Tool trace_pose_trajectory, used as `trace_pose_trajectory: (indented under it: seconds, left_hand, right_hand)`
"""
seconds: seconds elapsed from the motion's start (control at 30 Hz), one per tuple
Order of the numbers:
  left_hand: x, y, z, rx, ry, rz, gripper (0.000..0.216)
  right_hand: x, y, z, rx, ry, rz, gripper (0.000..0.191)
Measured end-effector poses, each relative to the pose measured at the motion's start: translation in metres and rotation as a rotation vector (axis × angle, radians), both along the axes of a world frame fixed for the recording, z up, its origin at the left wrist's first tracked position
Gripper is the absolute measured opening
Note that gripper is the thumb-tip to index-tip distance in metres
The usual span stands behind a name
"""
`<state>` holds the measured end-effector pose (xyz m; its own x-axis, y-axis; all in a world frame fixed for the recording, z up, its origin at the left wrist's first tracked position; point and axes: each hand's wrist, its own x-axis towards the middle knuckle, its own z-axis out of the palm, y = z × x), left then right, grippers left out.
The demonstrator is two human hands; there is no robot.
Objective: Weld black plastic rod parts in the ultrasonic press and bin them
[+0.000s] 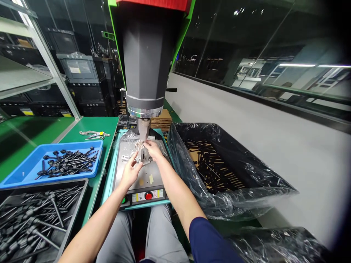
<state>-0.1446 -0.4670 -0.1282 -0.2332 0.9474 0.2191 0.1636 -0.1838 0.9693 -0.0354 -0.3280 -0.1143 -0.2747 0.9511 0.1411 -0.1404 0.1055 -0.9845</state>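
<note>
In front of me, the grey metal horn [144, 128] of a press-like machine, perhaps an ultrasonic welder, points down at a small metal fixture [142, 153] on a steel base plate [141, 179]. My right hand [154, 150] reaches in from the right, its fingertips pinched together at the fixture just under the horn; what they grip is too small to make out. My left hand [131, 174] is at the fixture's left front, thumb and forefinger apart, with nothing visible between them. Its thumb tip is close to the fixture; whether it touches I cannot tell.
A red button [148, 196] and a green button [124, 200] sit on the base's front. At left are a blue tray [99, 157] and a black tray [82, 193] of dark rod-like parts, with pliers [94, 134] behind. A plastic-lined bin [233, 146] of dark parts is at right.
</note>
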Motion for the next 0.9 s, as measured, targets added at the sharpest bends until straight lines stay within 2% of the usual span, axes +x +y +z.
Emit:
trace_pose_trajectory:
  seconds: [0.2,0.4,0.5,0.67,0.77,0.9]
  left_hand:
    - [-0.002,0.001,-0.001,-0.017,-0.002,0.001,0.061]
    - [-0.006,0.007,-0.008,-0.055,-0.065,0.039,0.064]
    - [-0.009,0.007,-0.014,-0.058,-0.085,0.050,0.065]
    - [-0.010,-0.001,-0.018,-0.070,-0.071,0.052,0.058]
    - [-0.008,-0.007,-0.017,-0.066,-0.038,0.031,0.052]
    - [-0.001,-0.021,-0.015,-0.038,0.049,0.010,0.041]
  right_hand:
    - [-0.006,0.003,-0.008,-0.069,0.025,-0.073,0.035]
    - [0.009,-0.011,-0.027,-0.179,0.093,-0.082,0.058]
    - [0.024,-0.029,-0.046,-0.193,0.069,-0.058,0.057]
    - [0.049,-0.076,-0.074,-0.260,-0.025,0.028,0.041]
    - [0.063,-0.104,-0.079,-0.323,0.004,0.069,0.039]
    - [0.081,-0.130,-0.080,-0.323,0.029,0.086,0.037]
